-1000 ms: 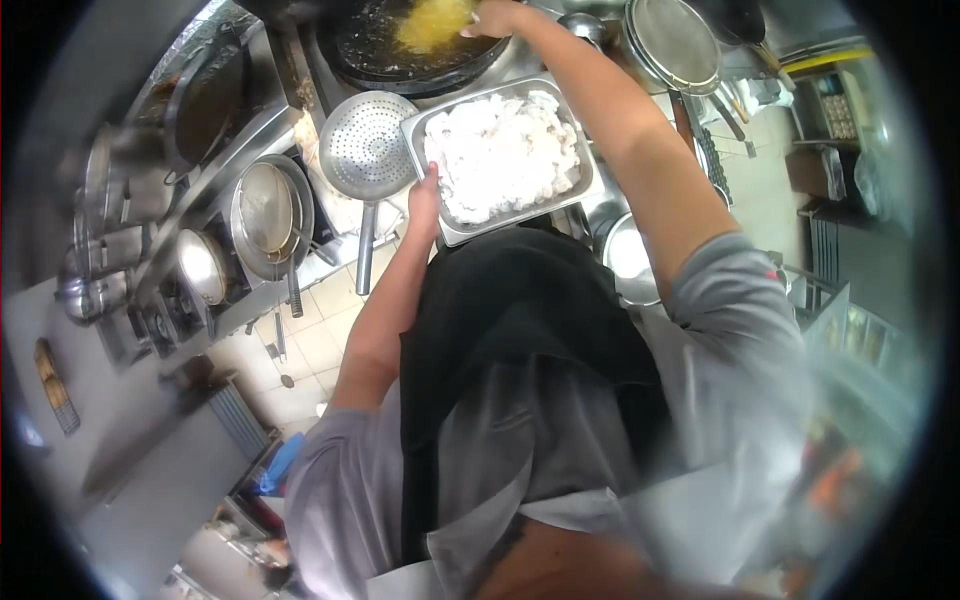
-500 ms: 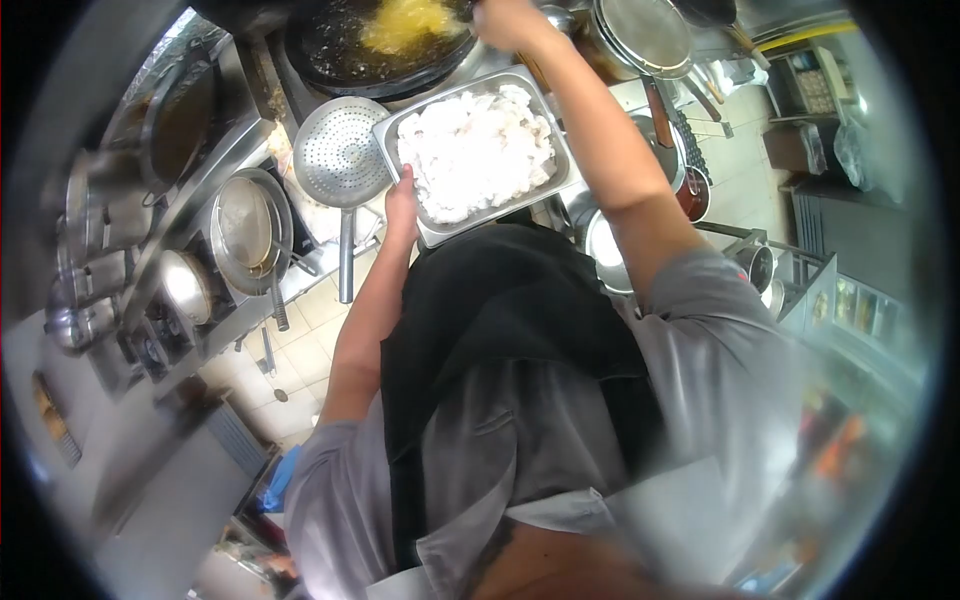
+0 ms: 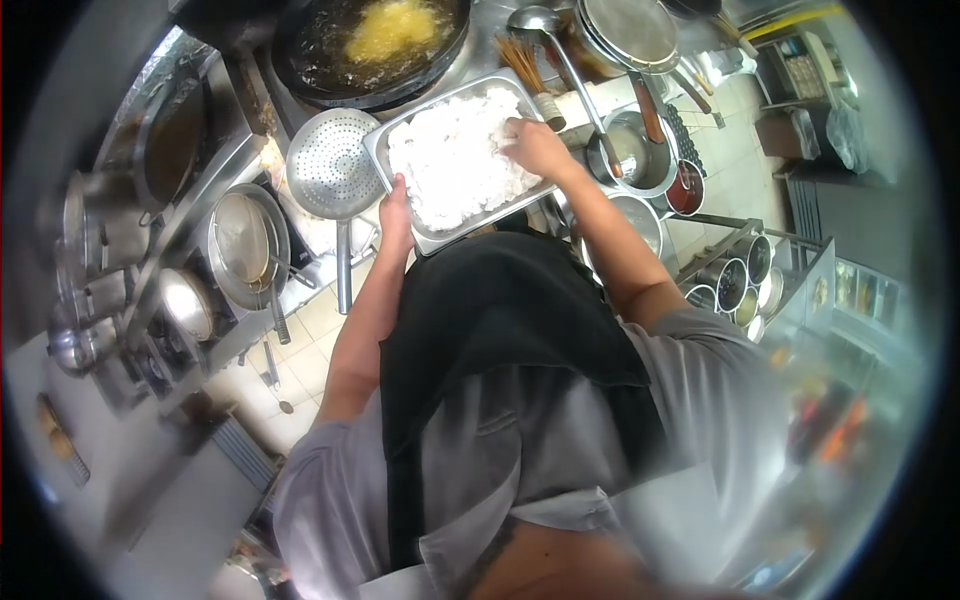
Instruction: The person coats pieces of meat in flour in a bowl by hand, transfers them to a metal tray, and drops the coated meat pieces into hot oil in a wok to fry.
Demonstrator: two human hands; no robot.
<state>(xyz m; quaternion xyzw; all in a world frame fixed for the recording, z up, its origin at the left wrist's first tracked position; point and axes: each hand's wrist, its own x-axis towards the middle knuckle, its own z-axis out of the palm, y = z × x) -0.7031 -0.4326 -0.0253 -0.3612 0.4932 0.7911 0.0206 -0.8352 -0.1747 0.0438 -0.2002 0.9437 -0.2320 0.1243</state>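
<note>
My left hand (image 3: 397, 217) grips the left edge of a rectangular metal tray (image 3: 440, 240) held in front of my apron. White-coated pieces (image 3: 455, 160) fill the tray. At the tray's right side my right hand (image 3: 535, 150) touches the pieces, its fingers bent; whether it pinches one is too small to tell. Beyond the tray stands a black wok (image 3: 300, 85) of dark oil, with yellow food (image 3: 390, 30) frying among bubbles. A perforated ladle (image 3: 330, 160) lies just left of the tray, its handle toward me.
Right of the tray are a bamboo brush (image 3: 525, 70), a long ladle (image 3: 580, 85), stacked strainers (image 3: 630, 30) and a metal pot (image 3: 640, 150). On the left, strainers rest on a pan (image 3: 245, 245). Several containers (image 3: 735, 285) stand on a rack at the right.
My right hand has come back from above the wok to the pieces in the tray. The view has shifted slightly. My left hand still grips the tray.
</note>
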